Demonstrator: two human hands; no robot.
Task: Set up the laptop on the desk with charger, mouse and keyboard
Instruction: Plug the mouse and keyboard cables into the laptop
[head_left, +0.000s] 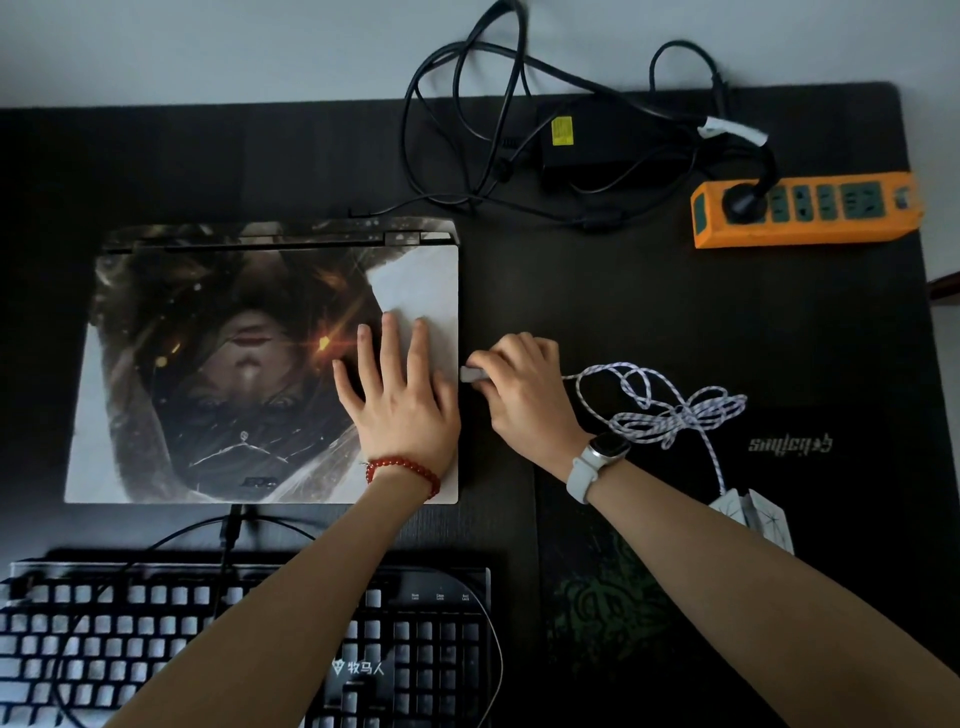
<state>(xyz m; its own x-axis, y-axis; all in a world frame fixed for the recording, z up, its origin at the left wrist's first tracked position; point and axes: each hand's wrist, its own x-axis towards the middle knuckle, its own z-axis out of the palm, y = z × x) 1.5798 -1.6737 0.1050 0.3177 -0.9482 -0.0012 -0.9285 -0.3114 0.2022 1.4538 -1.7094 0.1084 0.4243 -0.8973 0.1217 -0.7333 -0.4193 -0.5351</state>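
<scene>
A keyboard (249, 639) lies below the closed laptop (234, 364) on a dark desk, where the left hand (400, 400) presses flat, fingers spread, while the right hand (524, 384) pinches a USB plug (471, 374) against the laptop's right edge, its white braided cable (670, 410) trailing to the mouse (753, 514), with the charger (587, 140) beyond.

Matt printed skin on laptop lid (234, 364), braided white mouse cable (670, 410), orange plastic power strip (805, 213), matt dark cloth desk mat (701, 322)
</scene>
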